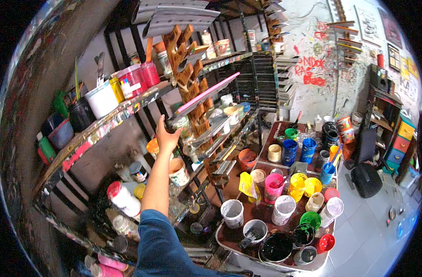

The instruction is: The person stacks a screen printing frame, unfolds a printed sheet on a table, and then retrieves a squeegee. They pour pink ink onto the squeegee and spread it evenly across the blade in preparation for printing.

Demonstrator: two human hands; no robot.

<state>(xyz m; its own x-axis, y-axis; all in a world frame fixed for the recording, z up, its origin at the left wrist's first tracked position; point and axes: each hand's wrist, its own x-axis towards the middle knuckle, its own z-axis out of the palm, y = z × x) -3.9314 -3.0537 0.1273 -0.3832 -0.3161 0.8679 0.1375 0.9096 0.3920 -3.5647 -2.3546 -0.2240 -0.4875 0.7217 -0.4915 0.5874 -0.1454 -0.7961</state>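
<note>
My left hand (pixel 167 137) reaches forward in front of the shelves, with fingers and thumb apart and nothing seen in it. Just beyond and to its right is a long squeegee with a pink edge (pixel 208 93), lying across a notched wooden rack (pixel 195 99). A small gap seems to separate my fingers from its near end. More long metal-bodied squeegees (pixel 213 134) rest in lower notches of the rack. Below my hand, beside my forearm, sits a paint-stained tub (pixel 178 171). My right hand is out of view.
Paint-spattered shelves (pixel 123 113) at left hold a white bucket (pixel 102 99), pink tubs (pixel 132 80) and bottles. At right, a brown table (pixel 261 210) carries several open paint pots, including a pink one (pixel 273 188). A black chair (pixel 365 180) stands on the tiled floor.
</note>
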